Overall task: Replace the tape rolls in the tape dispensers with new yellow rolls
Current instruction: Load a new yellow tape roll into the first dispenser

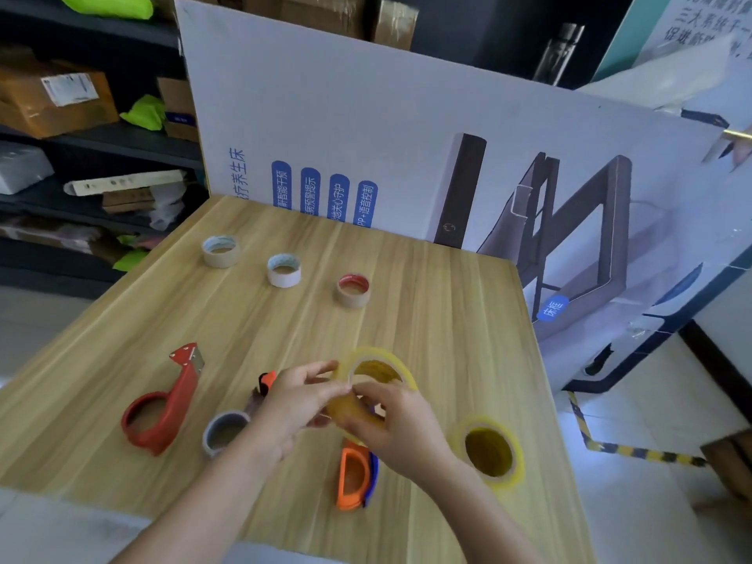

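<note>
— While both my hands pinch the yellow roll [376, 374] above the desk [447, 319], what is the hazard?

— Left hand [295, 405] fingers [325, 367] and right hand [392, 423] closed on its rim, picking at the tape end, I judge; a slip could re-stick the end, or drop the roll onto the orange dispenser [353, 476] below.

— Count?

— Yellow rolls, two: one held; second yellow roll [488, 449] flat at desk's right edge; dispensers, two seen: red dispenser [162, 405], empty; orange one; other rolls, four: three at the far side, one grey roll [224, 431] near.
</note>
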A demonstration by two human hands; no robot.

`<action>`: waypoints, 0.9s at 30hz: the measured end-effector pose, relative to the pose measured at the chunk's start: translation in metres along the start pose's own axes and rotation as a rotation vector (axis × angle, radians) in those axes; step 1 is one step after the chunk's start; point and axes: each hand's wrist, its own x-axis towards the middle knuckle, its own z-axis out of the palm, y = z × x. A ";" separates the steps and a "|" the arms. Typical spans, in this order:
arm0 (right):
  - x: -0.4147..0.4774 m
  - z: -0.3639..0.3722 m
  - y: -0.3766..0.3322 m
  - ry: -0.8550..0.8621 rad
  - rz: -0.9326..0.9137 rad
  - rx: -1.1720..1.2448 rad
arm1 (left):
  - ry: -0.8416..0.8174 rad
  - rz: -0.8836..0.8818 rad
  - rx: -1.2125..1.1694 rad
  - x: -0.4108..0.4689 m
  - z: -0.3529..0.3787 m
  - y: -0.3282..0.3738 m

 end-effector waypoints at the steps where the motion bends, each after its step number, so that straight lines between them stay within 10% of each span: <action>1: -0.001 0.004 0.006 0.023 0.054 0.064 | 0.001 -0.011 0.024 0.003 -0.004 -0.006; 6: -0.005 0.032 0.047 0.275 0.465 0.183 | -0.029 -0.136 0.166 0.013 -0.029 -0.039; 11: -0.010 0.069 0.079 -0.126 0.731 0.021 | -0.155 -0.239 0.333 0.018 -0.035 -0.061; 27: 0.008 0.076 0.100 -0.363 0.625 -0.291 | -0.309 -0.251 0.589 0.042 -0.039 -0.058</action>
